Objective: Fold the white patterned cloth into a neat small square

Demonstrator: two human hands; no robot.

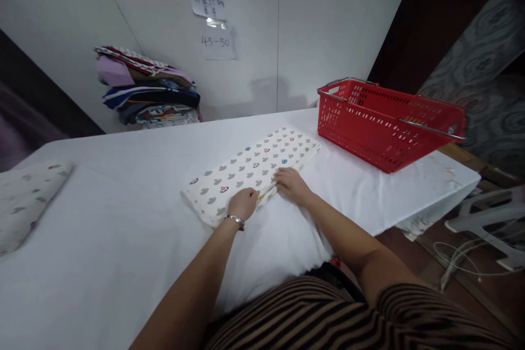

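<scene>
A folded white cloth (250, 167) printed with grey, red and blue mushroom-like shapes lies as a long strip on the white-covered table (135, 202), slanting up to the right. My left hand (245, 204), with a bracelet at the wrist, is closed on the near edge of the cloth. Just to its right, my right hand (292, 185) has its bent fingers closed over the same layered edge. The undersides of the folds and the fingertips beneath them are hidden.
A red plastic basket (369, 131) with metal handles stands at the table's right. Another patterned cloth (30, 199) lies at the far left. Stacked folded fabrics (150, 90) rest against the wall behind. A white plastic stool (492, 219) is beyond the right edge.
</scene>
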